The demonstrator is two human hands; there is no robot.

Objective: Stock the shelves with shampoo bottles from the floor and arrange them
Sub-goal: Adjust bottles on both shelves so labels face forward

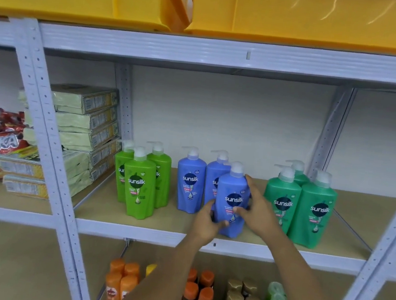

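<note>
Head view: both hands are on one blue shampoo bottle point(233, 200) near the front edge of the middle shelf point(149, 232), a little right of its centre. The left hand point(208, 220) curls round the bottle's lower left side, thumb across the front; the right hand point(257, 211) wraps the right side, fingers reaching up toward the shoulder below the pump. The bottle looks slightly tilted, its base at or just above the shelf board (which of the two I cannot tell). Two more blue bottles point(189, 185) stand behind it to the left, a cluster of three light green bottles point(140, 185) stands toward the left end, and dark green bottles point(316, 211) stand toward the right end.

The step in hand seems to be setting this third blue bottle into its colour group. The next move probably calls for standing it upright, label forward, close in front of the blue pair, without knocking the dark green bottle just beside the right hand.
</note>
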